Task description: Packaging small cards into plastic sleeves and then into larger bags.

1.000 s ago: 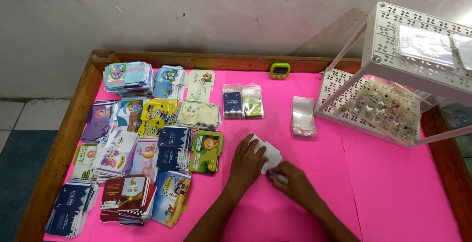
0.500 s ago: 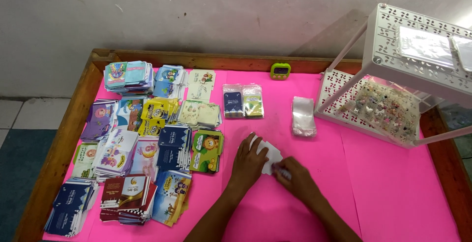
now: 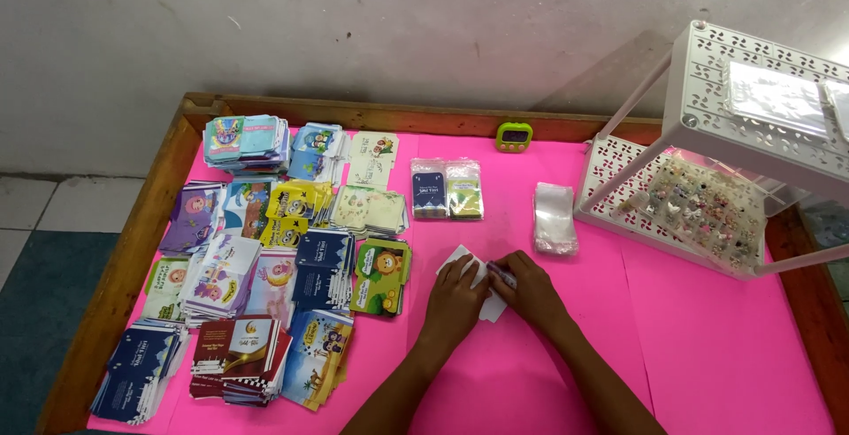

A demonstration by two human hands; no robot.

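Grip: both hands press a white card (image 3: 473,278) flat on the pink tabletop (image 3: 707,347)
Left hand (image 3: 455,301): fingers spread over the card
Right hand (image 3: 529,291): pinching its right edge
Nearby: card stacks (image 3: 265,258) left; clear sleeves (image 3: 554,216) just beyond; white rack (image 3: 707,179) right

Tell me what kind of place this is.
Probably a small packing bench: stacks of colourful printed cards on a pink-topped table, a pile of clear sleeves, and both hands working a white card.
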